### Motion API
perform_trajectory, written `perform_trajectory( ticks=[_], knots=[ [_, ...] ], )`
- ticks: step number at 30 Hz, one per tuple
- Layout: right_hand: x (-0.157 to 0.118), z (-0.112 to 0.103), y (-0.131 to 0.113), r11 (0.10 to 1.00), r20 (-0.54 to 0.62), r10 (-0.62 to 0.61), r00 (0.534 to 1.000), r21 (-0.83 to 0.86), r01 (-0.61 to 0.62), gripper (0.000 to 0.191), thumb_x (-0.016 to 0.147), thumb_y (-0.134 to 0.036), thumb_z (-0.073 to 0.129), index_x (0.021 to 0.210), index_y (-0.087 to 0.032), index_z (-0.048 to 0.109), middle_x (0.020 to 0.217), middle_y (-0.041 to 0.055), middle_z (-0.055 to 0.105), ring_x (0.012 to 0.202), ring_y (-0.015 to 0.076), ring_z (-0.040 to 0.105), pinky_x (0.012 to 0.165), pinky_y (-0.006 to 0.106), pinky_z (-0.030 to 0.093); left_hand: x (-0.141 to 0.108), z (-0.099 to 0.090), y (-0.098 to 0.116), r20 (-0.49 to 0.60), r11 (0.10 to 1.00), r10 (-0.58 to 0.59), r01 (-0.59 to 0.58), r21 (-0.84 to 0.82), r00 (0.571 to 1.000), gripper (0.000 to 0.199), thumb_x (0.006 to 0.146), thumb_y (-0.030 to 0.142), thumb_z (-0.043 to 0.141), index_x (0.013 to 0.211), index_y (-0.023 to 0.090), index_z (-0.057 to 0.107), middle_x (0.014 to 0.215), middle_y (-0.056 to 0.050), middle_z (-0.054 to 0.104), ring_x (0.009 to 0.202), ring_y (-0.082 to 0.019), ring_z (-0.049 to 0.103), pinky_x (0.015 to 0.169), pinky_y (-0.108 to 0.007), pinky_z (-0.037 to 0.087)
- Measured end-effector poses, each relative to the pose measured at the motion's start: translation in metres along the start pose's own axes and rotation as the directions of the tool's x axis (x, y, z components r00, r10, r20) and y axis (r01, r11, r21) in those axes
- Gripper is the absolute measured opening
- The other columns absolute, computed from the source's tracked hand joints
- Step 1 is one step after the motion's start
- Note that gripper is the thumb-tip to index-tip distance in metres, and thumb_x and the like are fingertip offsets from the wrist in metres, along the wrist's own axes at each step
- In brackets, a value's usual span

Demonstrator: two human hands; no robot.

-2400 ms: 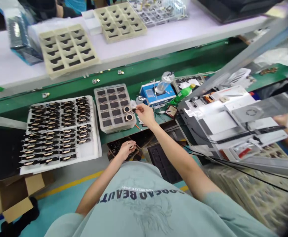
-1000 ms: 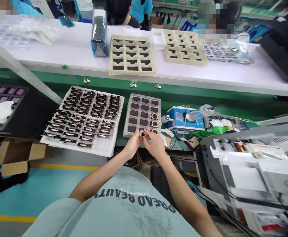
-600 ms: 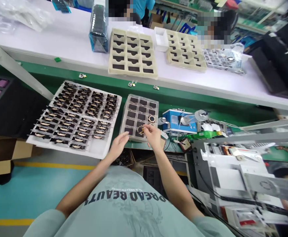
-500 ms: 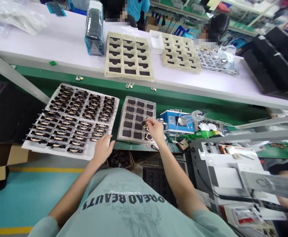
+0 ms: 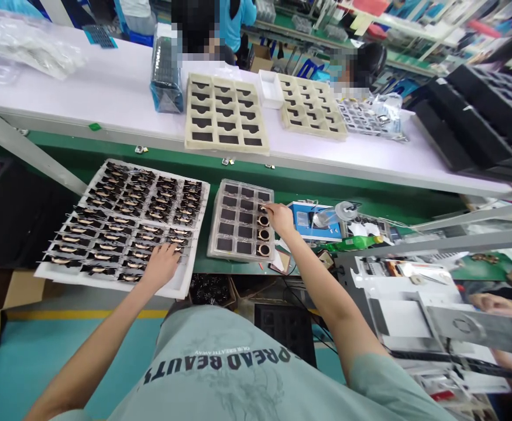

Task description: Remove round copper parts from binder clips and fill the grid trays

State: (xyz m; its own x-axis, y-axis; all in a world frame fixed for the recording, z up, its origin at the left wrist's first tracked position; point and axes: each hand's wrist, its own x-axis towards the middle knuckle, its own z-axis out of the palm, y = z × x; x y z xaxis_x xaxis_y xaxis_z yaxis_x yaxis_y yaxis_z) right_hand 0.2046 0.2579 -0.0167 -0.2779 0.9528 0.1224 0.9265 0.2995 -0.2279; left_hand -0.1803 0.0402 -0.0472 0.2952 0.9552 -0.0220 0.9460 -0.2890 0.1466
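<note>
A white foam tray (image 5: 188,275) on the left bears rows of small black parts with thin wires. Over its right side is my left hand (image 5: 161,266), its fingertips at a black part in the front rows; whether they grip it is hidden. Beside that tray lies a clear plastic tray (image 5: 212,248) with dark square compartments. Its right column holds several round parts with pale rings (image 5: 263,235). My right hand (image 5: 281,219) reaches to the upper part of that column, thumb and fingers pinched at a small dark part, too small to make out.
A blue device (image 5: 317,222) and a green bottle (image 5: 358,242) lie right of the clear tray. Cream compartment trays (image 5: 226,140) and a wrapped black stack (image 5: 167,73) stand on the white shelf (image 5: 119,88). Other people are beyond the shelf and at the right edge.
My left hand has moved left onto the black parts. My right hand has moved up the clear tray's right column, where more ringed parts now show. The view has shifted slightly.
</note>
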Motion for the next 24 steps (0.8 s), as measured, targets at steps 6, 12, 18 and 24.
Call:
perform_trajectory(
  ticks=[6, 12, 18, 24],
  knots=[
    [-0.008, 0.014, -0.005, 0.991, -0.086, 0.083, 0.993, 0.112, -0.073, 0.028, 0.092, -0.018, 0.053, 0.102, -0.017, 0.078, 0.107, 0.0100, 0.077, 0.099, 0.0258, 0.066, 0.090, 0.034, 0.049, 0.009, 0.004, -0.004, -0.012, 0.998, 0.057, -0.057, -0.025, 0.998, 0.028, 0.083, 0.016, 0.051, 0.091, 0.018, 0.078, 0.123, -0.022, 0.065, 0.122, -0.039, 0.052, 0.101, -0.055, 0.036],
    [-0.012, 0.003, -0.008, 0.973, -0.138, 0.095, 0.986, 0.220, -0.063, 0.025, 0.087, -0.016, 0.056, 0.102, -0.014, 0.076, 0.108, 0.0115, 0.076, 0.105, 0.0277, 0.065, 0.097, 0.039, 0.047, 0.004, -0.004, -0.015, -0.083, 0.987, 0.054, -0.066, -0.145, 0.995, 0.021, 0.084, 0.018, 0.056, 0.084, 0.020, 0.077, 0.118, -0.019, 0.068, 0.121, -0.036, 0.055, 0.112, -0.058, 0.028],
    [-0.110, 0.004, -0.085, 0.736, -0.063, 0.276, 0.959, 0.656, -0.168, 0.037, 0.095, -0.045, 0.049, 0.113, -0.018, 0.068, 0.112, 0.0132, 0.072, 0.103, 0.0264, 0.066, 0.090, 0.040, 0.052, -0.002, -0.036, 0.028, -0.045, 0.437, -0.464, 0.184, -0.881, 0.885, 0.033, 0.074, 0.052, 0.076, 0.088, 0.021, 0.076, 0.107, -0.013, 0.074, 0.112, -0.033, 0.061, 0.103, -0.049, 0.045],
    [-0.193, 0.013, -0.170, 0.287, 0.368, -0.035, 0.929, 0.894, -0.343, 0.050, 0.094, -0.071, 0.041, 0.100, -0.023, 0.055, 0.082, 0.0041, 0.067, 0.064, 0.0171, 0.062, 0.055, 0.028, 0.049, 0.018, -0.056, 0.119, 0.350, -0.494, -0.231, 0.200, -0.846, 0.908, 0.039, 0.071, 0.052, 0.083, 0.073, 0.016, 0.069, 0.078, -0.009, 0.072, 0.076, -0.022, 0.069, 0.075, -0.034, 0.056]
  ],
)
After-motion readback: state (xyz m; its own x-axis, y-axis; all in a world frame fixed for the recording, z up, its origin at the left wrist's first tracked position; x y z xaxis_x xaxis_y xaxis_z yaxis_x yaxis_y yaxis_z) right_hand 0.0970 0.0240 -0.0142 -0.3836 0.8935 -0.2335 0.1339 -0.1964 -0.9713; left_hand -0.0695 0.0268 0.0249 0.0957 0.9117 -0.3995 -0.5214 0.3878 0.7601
